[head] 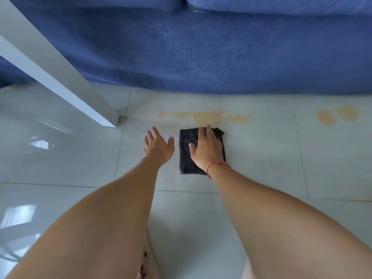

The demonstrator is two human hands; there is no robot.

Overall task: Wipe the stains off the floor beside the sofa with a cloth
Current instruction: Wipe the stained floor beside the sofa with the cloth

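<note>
Right hand [206, 147] presses flat, not gripping, on dark cloth [186, 156]; left hand [158, 147] open beside it; best push far across stain [207, 116], keeping even pressure.

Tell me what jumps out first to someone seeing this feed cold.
The yellowish stains streaked across the pale floor tiles just before the blue sofa, with two more blots further right. Next, the right hand pressing a dark folded cloth flat below the streak.

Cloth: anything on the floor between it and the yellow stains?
Nothing visible. The cloth lies flat under the right hand, its far edge at the large stain. Bare tile leads to the two spots at right. The left hand is beside it.
</note>
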